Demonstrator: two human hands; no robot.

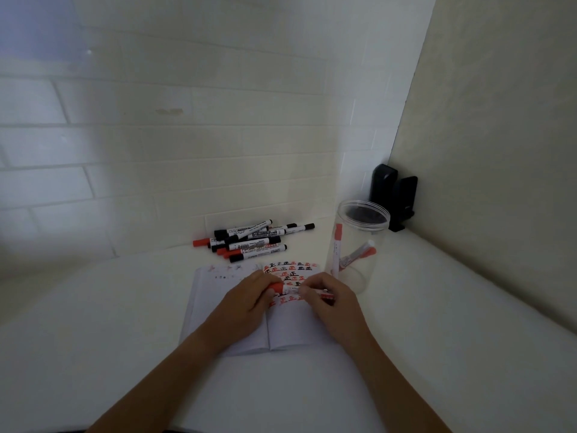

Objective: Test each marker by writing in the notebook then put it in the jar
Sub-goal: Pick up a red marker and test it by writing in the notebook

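Over the open white paper notebook [249, 323], my left hand [246, 303] is gripping the red cap [276, 287] and my right hand [331, 303] is pinching the white-barrelled marker [292, 290]; the clear plastic jar [356, 245] is standing just right of the notebook.

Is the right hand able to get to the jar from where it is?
Probably yes. The jar stands open-topped just beyond the right hand, with nothing between them. That hand is busy, though: with the left hand it grips a red marker over the notebook.
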